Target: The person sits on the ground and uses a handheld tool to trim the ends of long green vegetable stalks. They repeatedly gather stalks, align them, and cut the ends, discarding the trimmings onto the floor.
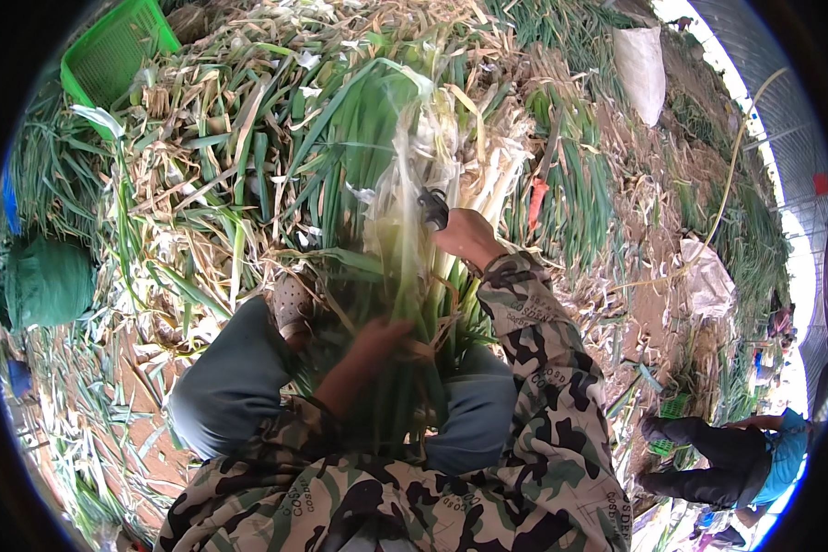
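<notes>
Leaf-strewn ground (156, 451) surrounds the fingers. Blur hides whether the left hand (375, 348) grips the leeks (403, 244), which extend beyond its fingers; the right hand's (467, 237) fingers curl around a black tool (435, 208) beside them. Far beyond, leftward, sits a green crate (120, 55).

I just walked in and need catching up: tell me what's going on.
Someone's right hand holds a dark tool beside blurred leafy stalks. The left hand, also blurred, is lower down at the stalks, its grip unclear. More greens and dry leaves lie around, with a green basket at upper left.
</notes>
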Demonstrator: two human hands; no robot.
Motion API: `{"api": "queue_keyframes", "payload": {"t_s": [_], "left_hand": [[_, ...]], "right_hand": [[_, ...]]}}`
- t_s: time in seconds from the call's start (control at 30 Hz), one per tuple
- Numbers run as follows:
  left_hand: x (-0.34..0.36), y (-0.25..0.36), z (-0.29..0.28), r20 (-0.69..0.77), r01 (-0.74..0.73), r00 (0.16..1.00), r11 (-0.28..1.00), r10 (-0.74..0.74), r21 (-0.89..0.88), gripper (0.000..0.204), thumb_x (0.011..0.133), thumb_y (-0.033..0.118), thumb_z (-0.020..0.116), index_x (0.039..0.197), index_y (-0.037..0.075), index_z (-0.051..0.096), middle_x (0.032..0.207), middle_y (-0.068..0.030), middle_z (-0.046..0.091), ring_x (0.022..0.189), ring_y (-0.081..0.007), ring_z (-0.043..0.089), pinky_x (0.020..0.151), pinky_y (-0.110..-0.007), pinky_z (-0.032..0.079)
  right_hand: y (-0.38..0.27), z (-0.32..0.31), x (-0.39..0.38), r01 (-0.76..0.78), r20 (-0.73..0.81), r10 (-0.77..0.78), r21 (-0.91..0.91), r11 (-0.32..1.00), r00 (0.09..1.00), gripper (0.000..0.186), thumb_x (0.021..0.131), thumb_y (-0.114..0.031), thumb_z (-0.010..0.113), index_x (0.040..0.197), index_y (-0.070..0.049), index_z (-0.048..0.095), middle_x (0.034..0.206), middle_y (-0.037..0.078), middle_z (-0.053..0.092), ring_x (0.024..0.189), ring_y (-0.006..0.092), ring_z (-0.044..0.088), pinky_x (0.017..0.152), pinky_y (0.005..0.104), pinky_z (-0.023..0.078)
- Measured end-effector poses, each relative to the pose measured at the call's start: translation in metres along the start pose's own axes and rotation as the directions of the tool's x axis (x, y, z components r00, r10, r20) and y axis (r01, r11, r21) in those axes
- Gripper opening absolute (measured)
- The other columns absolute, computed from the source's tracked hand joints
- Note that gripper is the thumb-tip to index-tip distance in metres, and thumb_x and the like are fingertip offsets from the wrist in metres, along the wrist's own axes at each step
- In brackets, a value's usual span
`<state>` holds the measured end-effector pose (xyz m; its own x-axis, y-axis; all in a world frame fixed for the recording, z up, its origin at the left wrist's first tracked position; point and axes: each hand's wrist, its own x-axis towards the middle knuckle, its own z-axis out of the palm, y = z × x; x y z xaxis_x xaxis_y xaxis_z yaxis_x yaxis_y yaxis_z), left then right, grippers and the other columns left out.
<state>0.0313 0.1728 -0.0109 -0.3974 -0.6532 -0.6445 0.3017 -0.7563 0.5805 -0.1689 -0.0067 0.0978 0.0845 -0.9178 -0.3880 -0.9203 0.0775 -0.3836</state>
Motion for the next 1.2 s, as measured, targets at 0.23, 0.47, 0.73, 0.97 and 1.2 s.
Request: {"api": "queue_keyframes", "payload": {"t_s": [0.23,0.47,0.73,0.97,1.2], "left_hand": [[-0.013,0.028,0.001,-0.065,-0.113,0.991,0.992,0.117,0.053,0.036,0.093,0.023,0.071,0.116,-0.004,0.067,0.1,-0.0113,0.073,0.082,-0.0203,0.072,0.073,-0.033,0.058],[-0.018,0.057,0.008,-0.097,-0.097,0.99,0.992,0.105,0.085,0.034,0.093,0.023,0.073,0.116,-0.002,0.069,0.101,-0.0103,0.073,0.085,-0.0194,0.072,0.074,-0.033,0.058],[0.053,-0.011,-0.069,-0.089,-0.22,0.962,0.927,0.258,0.302,0.048,0.086,0.036,0.081,0.114,-0.002,0.07,0.096,-0.0149,0.074,0.082,-0.0249,0.075,0.072,-0.038,0.06],[-0.001,0.027,-0.028,-0.204,-0.174,0.832,0.591,0.517,0.788,0.06,0.084,0.041,0.08,0.12,-0.004,0.065,0.106,-0.0192,0.074,0.096,-0.0305,0.073,0.087,-0.04,0.057],[-0.024,0.055,-0.04,-0.166,-0.092,0.54,0.254,0.825,0.963,0.063,0.082,0.041,0.079,0.128,0.002,0.063,0.11,-0.0218,0.07,0.105,-0.0379,0.069,0.094,-0.044,0.054]], "right_hand": [[0.02,0.01,-0.023,0.106,0.052,-0.105,-0.014,0.994,0.993,0.041,0.077,-0.031,0.068,0.097,0.004,0.072,0.089,0.028,0.072,0.088,0.0438,0.071,0.078,0.051,0.054],[0.057,0.027,-0.127,0.264,0.163,-0.233,-0.207,0.942,0.959,0.037,0.077,-0.037,0.073,0.091,-0.004,0.067,0.083,0.025,0.07,0.085,0.0451,0.069,0.078,0.0546,0.054],[0.06,0.043,-0.141,0.201,0.052,-0.198,-0.068,0.977,0.979,0.045,0.079,-0.047,0.074,0.087,-0.002,0.072,0.08,0.027,0.069,0.082,0.0477,0.069,0.074,0.0557,0.054],[0.104,0.075,-0.142,-0.063,-0.232,0.044,-0.077,0.995,0.972,0.048,0.073,-0.035,0.076,0.104,0.002,0.066,0.09,0.028,0.072,0.088,0.0462,0.071,0.08,0.0553,0.055],[0.206,0.131,-0.171,-0.367,-0.334,0.402,0.166,0.915,0.852,0.055,0.075,-0.042,0.077,0.109,0.0,0.066,0.095,0.025,0.073,0.088,0.0459,0.071,0.077,0.0548,0.055]]}}
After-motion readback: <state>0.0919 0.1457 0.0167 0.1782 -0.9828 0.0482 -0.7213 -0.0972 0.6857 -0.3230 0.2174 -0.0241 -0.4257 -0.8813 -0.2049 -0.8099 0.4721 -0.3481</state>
